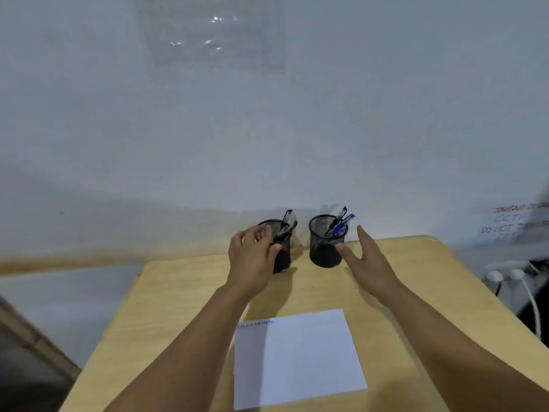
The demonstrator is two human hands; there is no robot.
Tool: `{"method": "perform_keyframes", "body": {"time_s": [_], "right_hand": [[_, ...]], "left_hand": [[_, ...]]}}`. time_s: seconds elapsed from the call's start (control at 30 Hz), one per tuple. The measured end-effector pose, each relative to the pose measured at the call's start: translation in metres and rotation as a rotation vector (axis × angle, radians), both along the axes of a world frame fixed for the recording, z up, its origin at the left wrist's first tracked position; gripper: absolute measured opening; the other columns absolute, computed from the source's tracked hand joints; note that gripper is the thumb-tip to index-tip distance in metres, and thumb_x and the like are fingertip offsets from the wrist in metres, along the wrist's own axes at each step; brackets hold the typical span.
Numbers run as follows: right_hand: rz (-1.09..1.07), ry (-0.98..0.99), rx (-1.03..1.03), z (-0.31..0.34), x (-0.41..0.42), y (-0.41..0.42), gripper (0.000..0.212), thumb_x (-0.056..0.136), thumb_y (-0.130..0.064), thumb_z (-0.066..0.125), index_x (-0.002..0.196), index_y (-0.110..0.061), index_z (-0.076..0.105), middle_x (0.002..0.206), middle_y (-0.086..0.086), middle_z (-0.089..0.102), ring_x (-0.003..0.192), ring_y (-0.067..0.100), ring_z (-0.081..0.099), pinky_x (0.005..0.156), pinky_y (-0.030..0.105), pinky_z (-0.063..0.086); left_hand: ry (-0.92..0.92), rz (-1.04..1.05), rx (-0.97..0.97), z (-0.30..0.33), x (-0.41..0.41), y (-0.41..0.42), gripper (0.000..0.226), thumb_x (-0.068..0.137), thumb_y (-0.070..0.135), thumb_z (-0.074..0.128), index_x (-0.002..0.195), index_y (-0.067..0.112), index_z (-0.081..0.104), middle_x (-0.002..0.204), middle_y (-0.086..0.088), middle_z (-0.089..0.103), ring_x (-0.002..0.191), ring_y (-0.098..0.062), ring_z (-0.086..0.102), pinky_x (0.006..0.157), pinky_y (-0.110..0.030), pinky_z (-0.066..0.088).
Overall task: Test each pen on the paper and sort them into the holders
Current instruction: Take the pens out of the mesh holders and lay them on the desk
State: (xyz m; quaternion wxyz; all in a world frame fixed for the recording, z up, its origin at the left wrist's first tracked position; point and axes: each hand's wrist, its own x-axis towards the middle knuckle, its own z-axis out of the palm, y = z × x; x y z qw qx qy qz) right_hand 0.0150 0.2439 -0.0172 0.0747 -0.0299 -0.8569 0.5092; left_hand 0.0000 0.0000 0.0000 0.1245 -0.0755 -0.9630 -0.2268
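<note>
Both bare forearms reach forward over the pale wooden bench [184, 292]. The left hand [252, 260] hovers above its far half, fingers curled and pinching a black pen [284, 231] between thumb and fingertips. The right hand [367, 257] is raised beside it, further right over the bench, palm turned inward, fingers straight, thumb spread, holding nothing.

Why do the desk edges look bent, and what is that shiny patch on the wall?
Head view: the wide-angle lens bows the light wooden desk outward; the patch is glare on a clear plastic sheet on the wall; the red-lettered notice at right is blurred; the arms shade the white paper.
</note>
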Motion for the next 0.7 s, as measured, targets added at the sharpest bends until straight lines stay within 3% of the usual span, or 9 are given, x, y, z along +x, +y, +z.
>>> {"method": "perform_keyframes", "body": {"time_s": [0.13, 0.3, 0.43, 0.7], "right_hand": [[0.015, -0.011, 0.022, -0.007, -0.025, -0.001, 0.079, 0.096, -0.048, 0.051, 0.157, -0.016, 0.012, 0.165, -0.002, 0.012, 0.152, 0.012, 0.006, 0.123, 0.033, 0.01], [-0.031, 0.017, 0.102, -0.015, -0.051, 0.0, 0.092, 0.078, -0.079, 0.044, 0.152, -0.027, 0.028, 0.164, 0.002, 0.02, 0.152, 0.02, 0.011, 0.122, 0.048, 0.018], [-0.012, 0.011, 0.118, -0.013, -0.055, -0.006, 0.076, 0.09, -0.059, 0.052, 0.154, -0.029, 0.025, 0.166, -0.001, 0.01, 0.15, 0.023, 0.003, 0.119, 0.045, 0.014], [-0.012, 0.001, -0.049, -0.009, -0.059, -0.008, 0.069, 0.095, -0.053, 0.05, 0.154, -0.029, 0.025, 0.165, -0.011, 0.009, 0.149, 0.011, -0.002, 0.118, 0.038, 0.012]], "left_hand": [[0.023, 0.012, -0.082, -0.004, -0.028, 0.01, 0.043, 0.102, 0.045, 0.035, 0.142, 0.028, 0.039, 0.15, 0.001, 0.029, 0.135, -0.027, 0.017, 0.113, -0.044, 0.015], [0.062, 0.005, -0.168, -0.012, -0.05, 0.019, 0.05, 0.102, 0.045, 0.034, 0.148, 0.026, 0.033, 0.142, -0.001, 0.036, 0.13, -0.026, 0.024, 0.108, -0.043, 0.019], [0.097, 0.003, -0.177, -0.01, -0.059, 0.027, 0.054, 0.101, 0.047, 0.034, 0.151, 0.026, 0.029, 0.135, 0.0, 0.04, 0.126, -0.025, 0.029, 0.106, -0.041, 0.021], [0.054, 0.02, -0.141, -0.004, -0.07, 0.035, 0.052, 0.102, 0.045, 0.035, 0.148, 0.023, 0.033, 0.131, -0.001, 0.047, 0.125, -0.024, 0.039, 0.106, -0.042, 0.023]]}}
